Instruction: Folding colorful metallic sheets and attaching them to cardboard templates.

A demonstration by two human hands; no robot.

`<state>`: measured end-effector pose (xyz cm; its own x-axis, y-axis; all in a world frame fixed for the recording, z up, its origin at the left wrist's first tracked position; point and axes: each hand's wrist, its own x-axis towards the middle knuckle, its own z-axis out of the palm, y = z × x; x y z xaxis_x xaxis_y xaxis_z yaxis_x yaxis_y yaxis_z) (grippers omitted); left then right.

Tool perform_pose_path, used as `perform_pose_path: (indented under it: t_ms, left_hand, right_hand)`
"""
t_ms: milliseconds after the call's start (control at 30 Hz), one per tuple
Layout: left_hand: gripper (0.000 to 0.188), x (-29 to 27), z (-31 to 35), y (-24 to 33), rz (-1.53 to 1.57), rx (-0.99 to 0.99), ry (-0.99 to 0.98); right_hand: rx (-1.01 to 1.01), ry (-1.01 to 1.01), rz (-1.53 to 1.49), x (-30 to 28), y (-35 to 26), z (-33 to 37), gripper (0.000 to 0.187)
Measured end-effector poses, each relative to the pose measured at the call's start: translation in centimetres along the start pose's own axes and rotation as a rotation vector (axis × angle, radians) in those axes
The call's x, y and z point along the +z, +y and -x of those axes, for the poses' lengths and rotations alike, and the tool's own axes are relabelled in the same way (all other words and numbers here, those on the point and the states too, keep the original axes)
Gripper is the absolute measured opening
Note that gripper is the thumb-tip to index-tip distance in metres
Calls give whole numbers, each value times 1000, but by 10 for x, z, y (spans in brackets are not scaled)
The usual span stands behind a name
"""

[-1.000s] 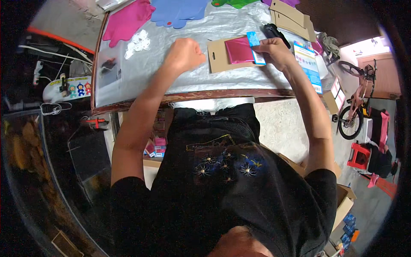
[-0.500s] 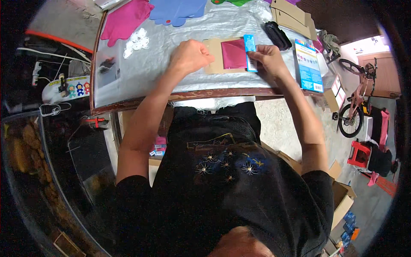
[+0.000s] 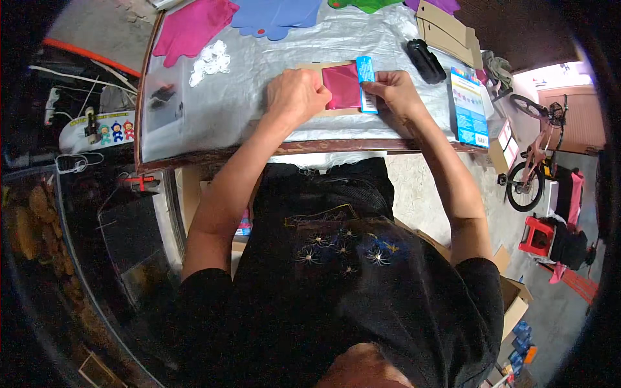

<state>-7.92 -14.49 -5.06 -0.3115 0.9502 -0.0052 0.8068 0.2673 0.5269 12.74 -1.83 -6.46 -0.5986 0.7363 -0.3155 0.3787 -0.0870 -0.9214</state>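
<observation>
Near the front of the table lies a flat pink packet (image 3: pixel 341 86) on a tan cardboard piece (image 3: pixel 336 112). A narrow blue printed card (image 3: pixel 366 68) runs along the packet's right edge. My right hand (image 3: pixel 396 94) pinches this card between thumb and fingers. On the opposite side, my left hand (image 3: pixel 297 95) is curled closed over the left end of the cardboard, its knuckles against the pink packet. Its fingertips are hidden, so what they grip, if anything, does not show.
Behind lie a pink sheet (image 3: pixel 194 29), a blue sheet (image 3: pixel 278 16), a green one (image 3: pixel 362 4) and a white string bundle (image 3: pixel 210 63). To the right are a black tray (image 3: pixel 425 61), cardboard pieces (image 3: pixel 447 32) and a blue-and-white package (image 3: pixel 469 107). A wooden rim (image 3: pixel 310 145) edges the table.
My left hand has moved right, onto the left end of the cardboard. The pink packet and blue card have shifted slightly left, with my right hand still pinching the card.
</observation>
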Motion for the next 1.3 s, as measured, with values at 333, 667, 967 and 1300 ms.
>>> perform_pose_path:
  t_ms: [333,667,967,1300]
  left_hand:
    - [20,-4,6,-1,61,65,91]
    - [16,-13,27,-17,318,206,204]
    - [31,-25,83,-10,982,54,-94]
    - [64,-28,69,27,725,287,-79]
  right_hand:
    - [38,21,-55,19,-17,5,14]
    - [32,-38,-294,44,-24,-9,9]
    - [-74,-259,-833,9,-18,0,23]
    - [-129,-453,-955,17,-23,23,27]
